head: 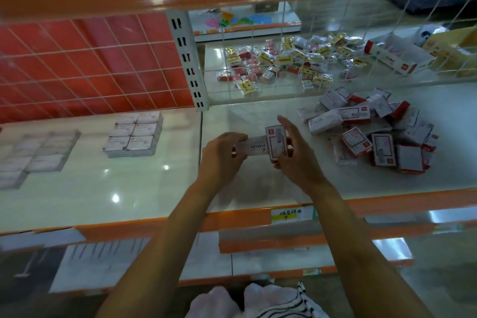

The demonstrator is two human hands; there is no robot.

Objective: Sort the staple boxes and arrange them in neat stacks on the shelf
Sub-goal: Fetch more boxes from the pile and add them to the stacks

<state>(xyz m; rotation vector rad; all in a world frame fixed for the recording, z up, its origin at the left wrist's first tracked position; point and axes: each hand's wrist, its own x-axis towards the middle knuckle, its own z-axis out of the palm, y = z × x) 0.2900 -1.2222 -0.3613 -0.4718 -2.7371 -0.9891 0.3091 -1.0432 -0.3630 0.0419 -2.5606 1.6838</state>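
Striped white cloth (289, 304), bottom centre. My left hand (222, 152) pinches a white cardboard staple box (251, 148); my right hand (296, 160) curls round a red-bordered staple box (277, 143). Risk: the overlapping boxes slip and drop.

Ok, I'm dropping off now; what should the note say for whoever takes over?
Hands: left hand grips a white staples box; right hand grips a red-edged box, side by side above the shelf.
Done: neat white stack on the left section, blurred stacks further left.
Left: mixed loose pile on the right, unsorted; both held boxes need placing.
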